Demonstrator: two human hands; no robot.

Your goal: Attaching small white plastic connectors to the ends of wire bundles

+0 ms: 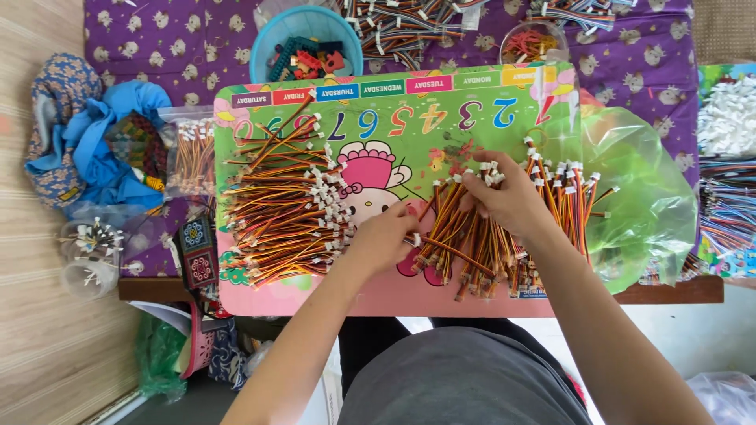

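Left grip (pixel 383 236) pinching one wire (pixel 425 245); right grip (pixel 510 197) clamped on wire bundle (pixel 480 252); blue bowl (pixel 272 39) of bricks (pixel 311 59)

Shiny plastic, soft cloth and bare wood

The wires (pixel 480 236) under the right hand (pixel 508 201) have smooth, shiny plastic skins with small white plastic plugs, and so do the wires in the pile (pixel 287 201) near the left hand (pixel 382 236). The board (pixel 409 110) looks smooth and glossy. The green bag (pixel 638 189) is thin, see-through plastic that shines and crinkles. The purple cloth (pixel 646 63) is soft and matt. The blue bowl (pixel 303 24) is smooth plastic. The blue rag (pixel 94 149) is crumpled cloth. The worktop (pixel 677 291) edge is plain brown wood. The floor (pixel 47 354) looks like pale wood.
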